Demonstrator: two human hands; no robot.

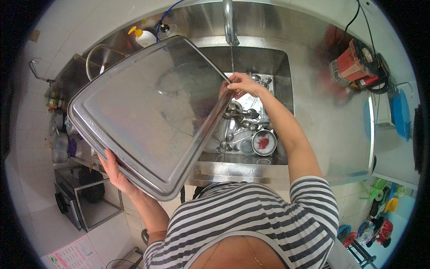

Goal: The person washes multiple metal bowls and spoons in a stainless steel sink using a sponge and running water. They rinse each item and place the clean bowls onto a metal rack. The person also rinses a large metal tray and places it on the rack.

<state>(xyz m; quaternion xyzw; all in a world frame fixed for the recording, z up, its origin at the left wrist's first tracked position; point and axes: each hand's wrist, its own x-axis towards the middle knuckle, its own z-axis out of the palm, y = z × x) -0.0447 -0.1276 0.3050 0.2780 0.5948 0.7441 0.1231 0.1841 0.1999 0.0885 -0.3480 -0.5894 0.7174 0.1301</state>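
Note:
A large rectangular stainless-steel tray (134, 111) is tilted in front of me, its flat face towards the camera. It hangs over the left part of the sink (245, 158). My left hand (116, 175) holds its lower left edge, with the fingers partly hidden behind it. At the opposite edge, my right hand (245, 84) pinches the rim near the upper right corner. Below it, several metal spoons (247, 114) lie in the sink. A round metal cup (264, 143) there holds white foam and something red. A thin stream of water falls from the faucet (230, 27).
Behind the tray stand a white pump bottle (144, 37) with a yellow top and a curved metal pipe (89, 64). Along the right counter is a red container (356, 62) with cables near it. Bowls (59, 146) sit at far left, above a dark glass-sided cabinet (89, 198).

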